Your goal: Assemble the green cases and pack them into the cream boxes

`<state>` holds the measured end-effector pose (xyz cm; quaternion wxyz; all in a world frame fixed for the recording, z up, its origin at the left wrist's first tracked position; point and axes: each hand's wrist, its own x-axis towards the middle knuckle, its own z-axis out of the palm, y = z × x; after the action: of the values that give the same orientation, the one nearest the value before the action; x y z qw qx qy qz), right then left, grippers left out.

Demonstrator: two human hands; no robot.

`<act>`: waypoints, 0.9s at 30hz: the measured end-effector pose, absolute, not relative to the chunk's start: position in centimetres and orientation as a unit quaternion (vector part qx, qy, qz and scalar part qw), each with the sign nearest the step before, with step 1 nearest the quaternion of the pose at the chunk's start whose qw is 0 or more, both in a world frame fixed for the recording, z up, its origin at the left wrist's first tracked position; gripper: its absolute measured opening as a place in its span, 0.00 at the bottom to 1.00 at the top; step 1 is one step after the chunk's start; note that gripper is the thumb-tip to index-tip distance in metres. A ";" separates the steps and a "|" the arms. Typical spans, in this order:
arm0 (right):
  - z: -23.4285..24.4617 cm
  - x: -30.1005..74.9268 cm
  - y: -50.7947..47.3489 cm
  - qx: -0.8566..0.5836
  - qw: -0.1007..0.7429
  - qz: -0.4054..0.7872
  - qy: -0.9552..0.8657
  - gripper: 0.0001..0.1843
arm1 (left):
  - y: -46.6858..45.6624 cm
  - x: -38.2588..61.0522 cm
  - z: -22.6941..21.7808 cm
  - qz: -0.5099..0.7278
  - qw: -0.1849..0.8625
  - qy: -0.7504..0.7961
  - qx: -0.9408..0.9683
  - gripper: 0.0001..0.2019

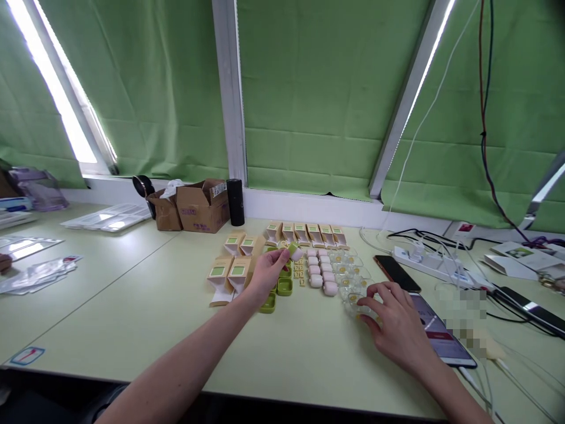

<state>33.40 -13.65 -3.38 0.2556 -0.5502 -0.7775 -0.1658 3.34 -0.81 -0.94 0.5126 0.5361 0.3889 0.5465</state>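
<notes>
My left hand is closed in a pinch on a small green-and-pale-pink case, held above the table. Below it are several open green trays, partly hidden by the hand. Small yellow pieces lie in columns beside them. Pale pink blocks form two columns in the middle. My right hand has its thumb and fingers around a clear plastic cup at the near end of several similar clear cups with yellow centres.
Folded cartons with green panels stand left of the trays, with more cartons behind. A phone, a tablet and a power strip with cables lie right. Cardboard boxes and a black cylinder stand behind.
</notes>
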 end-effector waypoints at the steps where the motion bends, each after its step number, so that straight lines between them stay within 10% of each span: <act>1: -3.5 33.3 -13.8 -0.553 0.246 -0.172 -0.777 0.10 | -0.8 3.3 -1.0 0.545 0.513 0.391 0.536 0.31; 8: -2.2 33.2 -14.0 -0.551 0.308 -0.066 -0.773 0.08 | -0.3 3.1 -1.4 0.549 0.524 0.388 0.523 0.31; 18: 1.3 28.2 -9.3 -0.312 0.557 0.559 -0.530 0.17 | 0.3 2.9 -2.0 0.573 0.525 0.371 0.508 0.30; 27: 0.9 24.2 -4.2 -0.215 0.607 0.648 -0.407 0.18 | 0.6 2.7 -2.3 0.606 0.511 0.360 0.492 0.30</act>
<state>24.23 -4.15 0.88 0.6069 -0.2145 -0.4067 0.6483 2.70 0.62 -2.28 0.5107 0.4925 0.3599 0.6059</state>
